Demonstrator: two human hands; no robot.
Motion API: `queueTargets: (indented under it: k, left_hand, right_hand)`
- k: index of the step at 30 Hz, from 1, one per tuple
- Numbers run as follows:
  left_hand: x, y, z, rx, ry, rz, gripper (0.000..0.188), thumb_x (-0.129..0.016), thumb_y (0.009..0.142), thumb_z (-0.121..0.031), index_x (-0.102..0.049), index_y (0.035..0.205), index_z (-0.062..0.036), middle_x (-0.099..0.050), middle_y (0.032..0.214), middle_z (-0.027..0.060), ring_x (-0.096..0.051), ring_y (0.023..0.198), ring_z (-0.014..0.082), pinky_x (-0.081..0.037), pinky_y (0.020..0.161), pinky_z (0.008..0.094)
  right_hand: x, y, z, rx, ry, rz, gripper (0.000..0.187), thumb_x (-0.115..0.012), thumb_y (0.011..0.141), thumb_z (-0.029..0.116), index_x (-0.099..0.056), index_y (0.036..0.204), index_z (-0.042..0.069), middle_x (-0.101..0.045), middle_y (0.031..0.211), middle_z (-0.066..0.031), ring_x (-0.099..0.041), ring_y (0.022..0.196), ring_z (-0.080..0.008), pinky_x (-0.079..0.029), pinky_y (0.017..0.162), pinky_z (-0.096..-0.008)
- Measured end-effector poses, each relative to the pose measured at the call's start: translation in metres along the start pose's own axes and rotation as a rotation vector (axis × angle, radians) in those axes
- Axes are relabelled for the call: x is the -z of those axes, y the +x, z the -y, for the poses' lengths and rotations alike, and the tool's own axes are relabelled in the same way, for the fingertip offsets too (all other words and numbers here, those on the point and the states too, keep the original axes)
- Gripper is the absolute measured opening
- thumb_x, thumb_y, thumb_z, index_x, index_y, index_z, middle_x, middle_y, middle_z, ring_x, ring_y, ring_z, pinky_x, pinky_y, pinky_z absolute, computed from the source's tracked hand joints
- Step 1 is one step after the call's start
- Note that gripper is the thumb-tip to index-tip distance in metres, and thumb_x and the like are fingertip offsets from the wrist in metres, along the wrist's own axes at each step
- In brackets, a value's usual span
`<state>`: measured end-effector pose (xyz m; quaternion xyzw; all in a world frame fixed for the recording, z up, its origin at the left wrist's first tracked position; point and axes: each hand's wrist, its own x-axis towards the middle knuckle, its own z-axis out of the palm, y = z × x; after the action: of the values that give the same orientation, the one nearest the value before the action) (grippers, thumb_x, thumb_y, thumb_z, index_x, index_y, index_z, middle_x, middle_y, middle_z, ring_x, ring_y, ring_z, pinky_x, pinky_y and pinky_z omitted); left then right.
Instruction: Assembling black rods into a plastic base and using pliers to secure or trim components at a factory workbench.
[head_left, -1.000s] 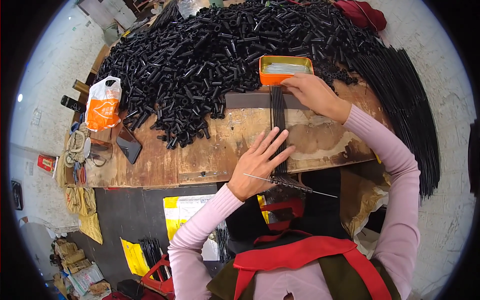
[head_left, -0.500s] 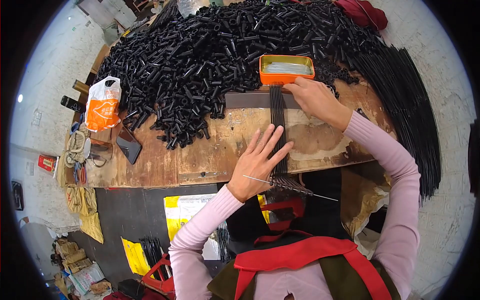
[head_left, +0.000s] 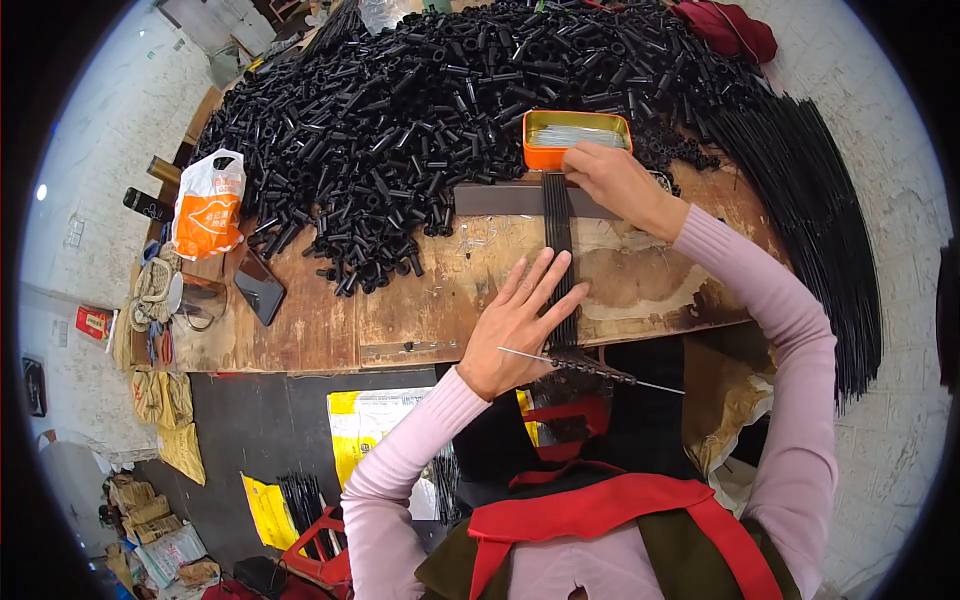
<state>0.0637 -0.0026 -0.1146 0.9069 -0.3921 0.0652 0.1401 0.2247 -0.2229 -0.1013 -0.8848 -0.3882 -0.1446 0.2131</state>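
A flat band of thin black rods [head_left: 557,212] runs from the tin down over the table's near edge. My left hand [head_left: 515,325] lies on it with fingers stretched out, pressing its near half. Below that hand, a thin metal rod [head_left: 660,386] crosses the rods' near ends, which look looped around it. At the far ends my right hand [head_left: 615,182] is closed, fingertips pinched together by the front wall of an orange tin [head_left: 545,158]. What the pinch holds, if anything, is hidden. Thin silvery pins [head_left: 575,136] lie inside the tin. A dark grey strip [head_left: 500,199] passes crosswise beneath the rods.
A large heap of black tubular parts [head_left: 380,130] covers the table's far side. Long black rods [head_left: 810,220] hang over the right edge. At left are a phone [head_left: 258,288], an orange-white bag [head_left: 208,212] and clear glasses [head_left: 203,298]. Small pins [head_left: 478,238] lie scattered on the wood.
My right hand has shifted slightly left and its fingertips have moved up to the tin's front wall. The rods' far ends sit closer together. My left hand stays in place.
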Motion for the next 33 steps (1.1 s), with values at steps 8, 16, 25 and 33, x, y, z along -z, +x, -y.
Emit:
queueTargets:
  k: [8,16,25,33]
  left_hand:
    - [0.004,-0.004,-0.001,0.032,-0.054,0.013,0.076,-0.064,0.082,-0.050,-0.040,0.146,-0.0163,-0.023,0.158,0.0177,-0.021,0.146,0.0352,-0.017,0.118,0.0505]
    - [0.002,-0.001,-0.004,0.044,-0.123,0.010,0.093,-0.080,0.069,-0.040,-0.036,0.148,-0.0178,-0.020,0.158,0.0181,-0.019,0.147,0.0350,-0.016,0.119,0.0510]
    - [0.007,-0.003,-0.005,0.046,-0.113,0.031,0.089,-0.079,0.072,-0.041,-0.037,0.147,-0.0163,-0.020,0.158,0.0185,-0.019,0.147,0.0348,-0.017,0.119,0.0505]
    - [0.000,-0.017,-0.008,-0.032,-0.154,-0.070,0.083,-0.066,0.062,-0.003,-0.046,0.141,-0.0126,-0.033,0.154,0.0163,-0.028,0.144,0.0357,-0.024,0.118,0.0463]
  right_hand:
    - [0.013,-0.017,-0.007,-0.078,-0.213,0.028,0.013,-0.061,0.086,0.007,-0.056,0.096,0.002,-0.058,0.088,-0.0152,-0.060,0.084,-0.0361,-0.050,0.073,-0.0442]
    - [0.013,-0.009,-0.008,-0.009,-0.109,0.017,0.011,-0.061,0.086,0.006,-0.062,0.096,0.002,-0.058,0.088,-0.0145,-0.061,0.084,-0.0350,-0.050,0.071,-0.0431]
    - [0.014,0.051,-0.043,-0.081,-0.112,-0.050,0.015,-0.063,0.084,0.008,-0.068,0.095,-0.001,-0.066,0.086,-0.0195,-0.065,0.083,-0.0383,-0.053,0.074,-0.0435]
    - [0.018,0.057,-0.058,-0.259,0.009,0.204,0.012,-0.065,0.078,0.007,-0.069,0.081,-0.004,-0.067,0.079,-0.0237,-0.067,0.080,-0.0388,-0.055,0.074,-0.0417]
